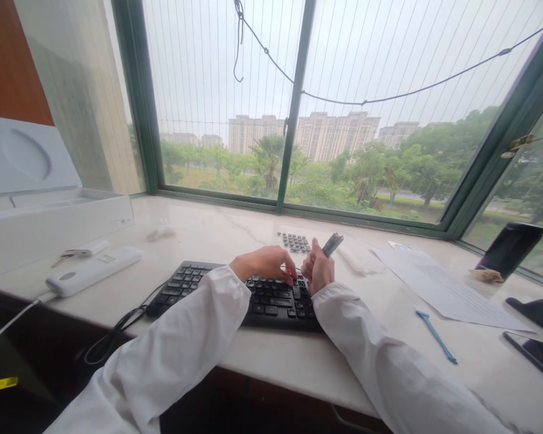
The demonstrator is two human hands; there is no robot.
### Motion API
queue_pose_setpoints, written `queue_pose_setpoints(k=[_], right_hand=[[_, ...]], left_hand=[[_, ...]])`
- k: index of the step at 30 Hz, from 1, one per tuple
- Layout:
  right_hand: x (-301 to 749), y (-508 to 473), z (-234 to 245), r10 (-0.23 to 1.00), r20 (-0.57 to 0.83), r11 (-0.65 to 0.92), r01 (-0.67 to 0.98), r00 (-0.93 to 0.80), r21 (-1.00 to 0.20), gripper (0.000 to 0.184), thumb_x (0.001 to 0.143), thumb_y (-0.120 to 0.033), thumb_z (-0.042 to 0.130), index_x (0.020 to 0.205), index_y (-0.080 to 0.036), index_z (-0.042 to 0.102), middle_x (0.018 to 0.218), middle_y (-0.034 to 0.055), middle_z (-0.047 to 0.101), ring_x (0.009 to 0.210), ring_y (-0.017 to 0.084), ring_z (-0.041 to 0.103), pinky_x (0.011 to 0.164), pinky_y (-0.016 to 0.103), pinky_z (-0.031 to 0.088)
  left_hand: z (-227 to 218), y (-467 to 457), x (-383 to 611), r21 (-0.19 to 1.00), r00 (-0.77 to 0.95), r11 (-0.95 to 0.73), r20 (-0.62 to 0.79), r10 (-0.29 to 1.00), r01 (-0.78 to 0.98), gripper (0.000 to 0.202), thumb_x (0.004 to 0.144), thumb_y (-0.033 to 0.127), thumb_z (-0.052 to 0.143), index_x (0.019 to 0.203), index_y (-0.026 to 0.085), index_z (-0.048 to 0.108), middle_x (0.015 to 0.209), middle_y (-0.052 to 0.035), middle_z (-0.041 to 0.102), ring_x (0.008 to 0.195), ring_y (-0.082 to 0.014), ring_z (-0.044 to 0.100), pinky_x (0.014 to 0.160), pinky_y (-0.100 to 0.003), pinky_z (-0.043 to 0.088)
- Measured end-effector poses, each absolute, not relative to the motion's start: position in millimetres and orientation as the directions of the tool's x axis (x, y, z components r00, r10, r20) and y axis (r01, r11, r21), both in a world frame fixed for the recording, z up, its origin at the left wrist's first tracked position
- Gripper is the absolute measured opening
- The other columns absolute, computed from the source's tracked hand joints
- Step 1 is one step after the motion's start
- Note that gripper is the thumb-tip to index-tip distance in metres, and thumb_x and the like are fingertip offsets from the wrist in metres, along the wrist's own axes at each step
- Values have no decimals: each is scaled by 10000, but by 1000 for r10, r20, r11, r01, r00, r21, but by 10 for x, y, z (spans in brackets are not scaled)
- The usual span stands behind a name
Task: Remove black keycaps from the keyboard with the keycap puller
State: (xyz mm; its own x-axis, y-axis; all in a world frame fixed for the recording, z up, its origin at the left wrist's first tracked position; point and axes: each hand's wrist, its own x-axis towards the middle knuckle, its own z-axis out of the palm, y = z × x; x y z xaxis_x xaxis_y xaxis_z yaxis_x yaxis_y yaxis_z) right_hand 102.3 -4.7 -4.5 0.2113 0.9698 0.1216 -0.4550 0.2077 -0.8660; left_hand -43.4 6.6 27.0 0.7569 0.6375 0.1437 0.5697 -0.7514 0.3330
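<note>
A black keyboard [271, 301] lies along the front of the white counter, partly covered by my forearms. My left hand [269, 263] reaches over its upper right part. The fingers curl down together at the keys, and whatever they pinch is too small to make out. Just beside it, my right hand [319, 269] is wrapped round a dark grey tool handle [333, 243], whose upper end sticks out past the thumb. The tool's lower end points down at the keyboard and is mostly hidden. Behind the hands, loose black keycaps [295, 242] stand in rows on the counter.
On the left are a white power strip [95, 271], a white box [54, 223] and the keyboard's cable [122, 328]. To the right lie printed paper [438, 286], a blue stick [437, 337], a phone [536, 355] and a propped dark device [511, 253]. A window backs the counter.
</note>
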Motion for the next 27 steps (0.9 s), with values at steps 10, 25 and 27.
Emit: queue_pose_setpoints(k=[10, 25, 27], right_hand=[[1004, -9, -82, 985, 35, 104, -416, 171, -904, 552, 777, -490, 616, 491, -227, 225, 336, -100, 191, 281, 40, 154, 291, 215, 129], [1050, 63, -119, 992, -43, 12, -438, 115, -899, 523, 881, -471, 500, 499, -222, 245, 329, -93, 198, 267, 52, 185, 282, 207, 162], [1043, 68, -132, 996, -16, 28, -448, 93, -894, 534, 865, -504, 518, 502, -224, 245, 332, -95, 194, 272, 51, 179, 283, 208, 161]], left_hand=[[256, 24, -378, 367, 657, -664, 163, 736, 652, 187, 662, 350, 751, 799, 226, 780, 747, -26, 731, 682, -149, 623, 664, -211, 438], [221, 78, -386, 463, 665, -627, 101, 740, 627, 264, 665, 358, 719, 854, 183, 778, 735, -25, 728, 658, -141, 618, 608, -209, 413], [216, 88, -393, 475, 662, -617, 93, 744, 627, 263, 664, 361, 720, 850, 186, 778, 740, -20, 729, 677, -142, 622, 617, -207, 413]])
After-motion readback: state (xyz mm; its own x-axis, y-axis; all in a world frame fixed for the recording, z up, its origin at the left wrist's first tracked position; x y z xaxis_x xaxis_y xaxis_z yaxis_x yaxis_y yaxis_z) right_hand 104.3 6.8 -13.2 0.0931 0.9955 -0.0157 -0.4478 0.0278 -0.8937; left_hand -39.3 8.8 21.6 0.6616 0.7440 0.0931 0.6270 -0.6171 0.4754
